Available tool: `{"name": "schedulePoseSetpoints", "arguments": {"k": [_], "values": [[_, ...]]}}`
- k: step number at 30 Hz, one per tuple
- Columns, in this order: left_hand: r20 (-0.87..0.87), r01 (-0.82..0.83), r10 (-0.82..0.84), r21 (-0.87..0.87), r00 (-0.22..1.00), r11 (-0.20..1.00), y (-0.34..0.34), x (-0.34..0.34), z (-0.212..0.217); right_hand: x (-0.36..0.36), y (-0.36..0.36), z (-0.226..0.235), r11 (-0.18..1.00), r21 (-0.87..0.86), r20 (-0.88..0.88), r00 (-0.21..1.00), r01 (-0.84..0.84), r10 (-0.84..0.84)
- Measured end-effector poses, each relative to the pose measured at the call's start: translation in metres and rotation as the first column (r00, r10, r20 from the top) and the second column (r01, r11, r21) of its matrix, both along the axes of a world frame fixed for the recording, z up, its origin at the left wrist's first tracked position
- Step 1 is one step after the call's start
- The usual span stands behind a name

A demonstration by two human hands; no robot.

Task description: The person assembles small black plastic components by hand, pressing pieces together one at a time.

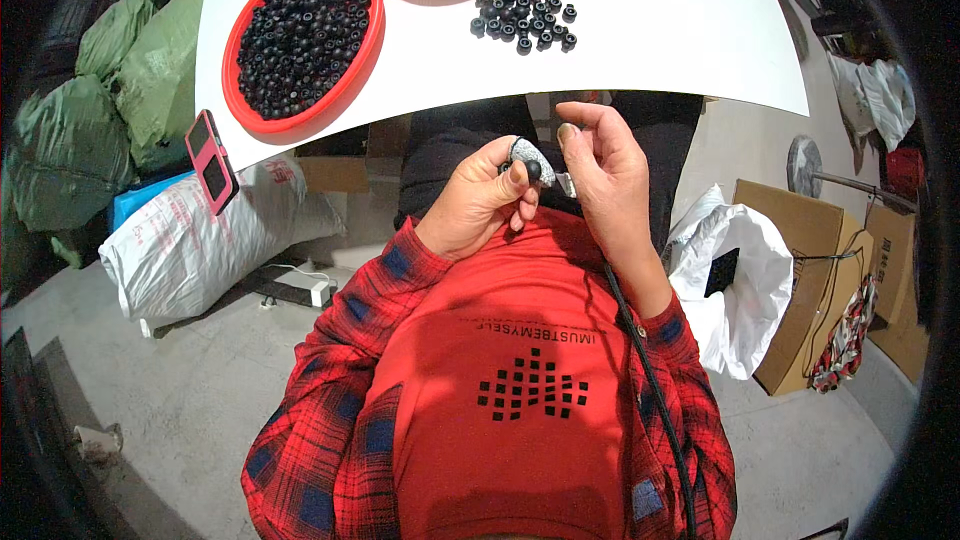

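While the left hand (480, 195) pinches a small round black piece (533, 170) by a grey speckled scrap (524, 151), below the white table (640, 30)'s edge, the right hand (608, 165) sits just beside, fingers bent (can't tell if it's gripping anything). Similar black beads (305, 45) fill a round red basin (374, 40).

L hand (485, 192) pinching w/ R hand (607, 165) just beside, loosely curled.

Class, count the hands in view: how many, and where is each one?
2. The left hand holds a small black piece near the white table; the right hand is just to its right. None appears hidden.
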State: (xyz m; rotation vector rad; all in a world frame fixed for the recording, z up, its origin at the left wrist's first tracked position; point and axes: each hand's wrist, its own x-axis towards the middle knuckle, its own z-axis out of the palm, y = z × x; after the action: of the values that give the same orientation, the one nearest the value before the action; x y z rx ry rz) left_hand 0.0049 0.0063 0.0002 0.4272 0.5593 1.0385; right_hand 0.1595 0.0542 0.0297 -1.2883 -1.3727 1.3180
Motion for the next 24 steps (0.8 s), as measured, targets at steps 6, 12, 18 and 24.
{"name": "schedulePoseSetpoints", "arguments": {"k": [6,12,18,24], "values": [[-0.014,-0.034,0.034,0.013,0.999,0.999,0.0,0.003,-0.001,0.001,-0.002,0.002,0.999,0.018,0.02,0.999,-0.051,0.05],[-0.018,-0.062,0.063,0.018,0.998,0.998,0.002,0.003,-0.002,0.003,-0.003,0.01,0.993,-0.041,-0.057,0.992,-0.113,0.11],[-0.009,-0.055,0.056,0.035,0.998,0.998,0.002,0.001,-0.007,0.007,-0.002,0.023,0.93,-0.133,-0.157,0.934,-0.343,0.322],[-0.008,0.02,-0.02,0.034,1.0,0.999,0.003,-0.002,-0.003,0.012,0.001,0.011,0.921,-0.171,-0.177,0.931,-0.349,0.32]]}}
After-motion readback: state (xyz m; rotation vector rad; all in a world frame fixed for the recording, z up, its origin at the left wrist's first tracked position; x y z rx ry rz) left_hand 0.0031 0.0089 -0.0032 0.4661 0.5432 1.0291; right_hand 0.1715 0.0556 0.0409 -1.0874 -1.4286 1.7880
